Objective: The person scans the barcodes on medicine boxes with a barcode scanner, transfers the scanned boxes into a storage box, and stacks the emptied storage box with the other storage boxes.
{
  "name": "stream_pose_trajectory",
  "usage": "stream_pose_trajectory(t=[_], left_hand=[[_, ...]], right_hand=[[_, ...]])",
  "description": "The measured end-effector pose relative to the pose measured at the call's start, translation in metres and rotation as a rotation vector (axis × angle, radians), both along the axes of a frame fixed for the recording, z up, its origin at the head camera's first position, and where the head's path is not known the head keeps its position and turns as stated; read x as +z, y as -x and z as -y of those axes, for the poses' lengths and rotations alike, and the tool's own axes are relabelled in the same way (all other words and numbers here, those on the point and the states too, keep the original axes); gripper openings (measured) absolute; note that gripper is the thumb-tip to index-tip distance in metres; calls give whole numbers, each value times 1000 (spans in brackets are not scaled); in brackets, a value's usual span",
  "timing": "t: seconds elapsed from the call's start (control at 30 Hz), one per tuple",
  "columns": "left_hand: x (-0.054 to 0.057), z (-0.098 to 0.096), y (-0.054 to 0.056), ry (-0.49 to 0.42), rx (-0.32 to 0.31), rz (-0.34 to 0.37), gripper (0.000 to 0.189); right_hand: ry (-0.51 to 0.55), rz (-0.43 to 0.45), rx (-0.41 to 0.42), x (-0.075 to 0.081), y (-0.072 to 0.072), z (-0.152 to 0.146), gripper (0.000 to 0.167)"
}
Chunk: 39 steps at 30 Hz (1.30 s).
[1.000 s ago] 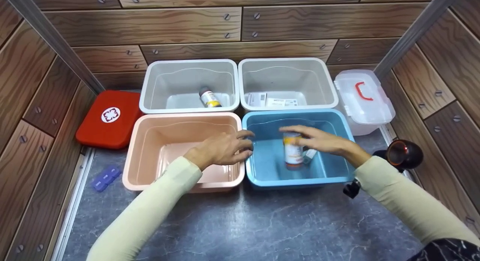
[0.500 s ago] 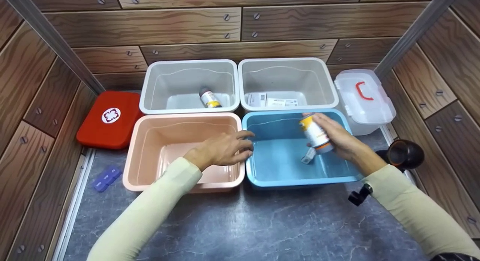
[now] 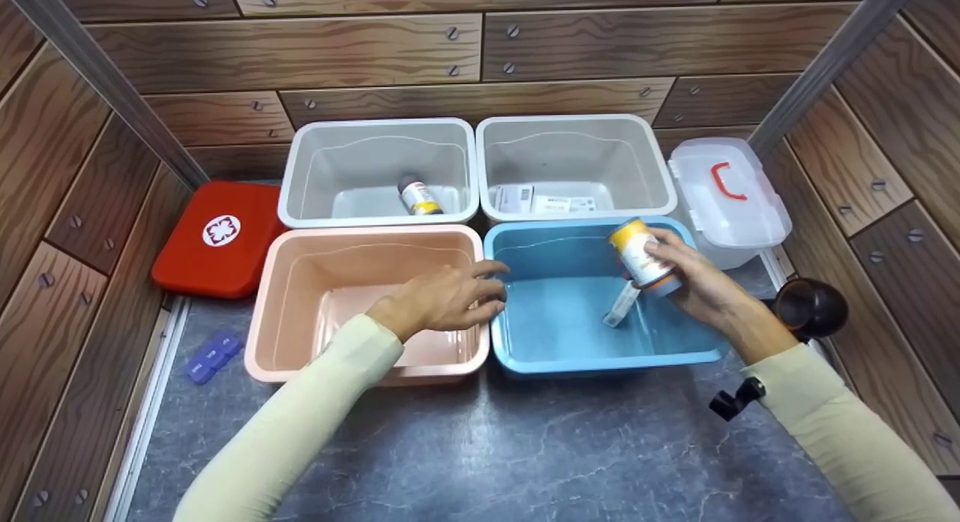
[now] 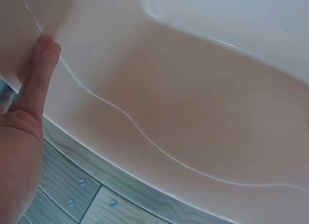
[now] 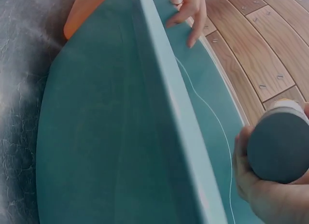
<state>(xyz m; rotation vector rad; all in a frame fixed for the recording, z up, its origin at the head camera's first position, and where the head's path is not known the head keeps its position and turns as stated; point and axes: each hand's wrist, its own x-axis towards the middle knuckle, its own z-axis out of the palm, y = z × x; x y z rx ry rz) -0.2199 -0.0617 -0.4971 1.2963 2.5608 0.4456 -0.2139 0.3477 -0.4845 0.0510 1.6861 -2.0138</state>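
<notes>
My right hand [image 3: 701, 282] grips a pill bottle [image 3: 642, 253] with a white and yellow label, tilted above the right side of the blue bin [image 3: 570, 367]. In the right wrist view, the round dark end of the pill bottle [image 5: 280, 144] faces the camera. A small white carton [image 3: 621, 306] is in the blue bin, below the bottle. My left hand [image 3: 450, 297] rests over the adjoining rims of the peach bin [image 3: 367, 370] and the blue bin, fingers loosely bent. Its thumb [image 4: 41, 72] lies along the peach bin's inner wall in the left wrist view.
Behind stand two grey bins: the left one [image 3: 379, 223] holds another bottle [image 3: 420, 196], the right one [image 3: 577, 214] small cartons [image 3: 515, 199]. A red first-aid case [image 3: 217, 252] and purple pill organizer [image 3: 214, 355] lie left. A clear lidded box [image 3: 731, 199] stands right.
My right hand takes hold of the bottle in the blue bin, lifts it and tilts it toward the right. The small carton below comes into fuller view. My left hand stays put.
</notes>
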Motion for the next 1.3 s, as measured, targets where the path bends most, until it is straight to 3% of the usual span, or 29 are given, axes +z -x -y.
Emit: stream_pose_trajectory(t=[0.27, 0.47, 0.6, 0.73, 1.07, 1.17, 1.3], left_hand=[[0, 0, 0, -20, -11, -31, 34], [1, 0, 0, -12, -7, -20, 36], [1, 0, 0, -9, -3, -17, 36], [0, 0, 0, -9, -1, -14, 36], [0, 0, 0, -9, 2, -15, 36], [1, 1, -1, -16, -3, -22, 35], [1, 1, 0, -18, -12, -25, 35]], right_hand=[[149, 100, -110, 2, -8, -9, 32], [166, 56, -81, 1, -13, -17, 39], [82, -14, -90, 1, -16, -17, 31], [-64, -95, -116, 0, -19, -15, 45], [-644, -513, -80, -5, -26, -27, 49], [-673, -572, -87, -4, -26, -30, 44], [-556, -596, -110, -2, -26, -34, 38]])
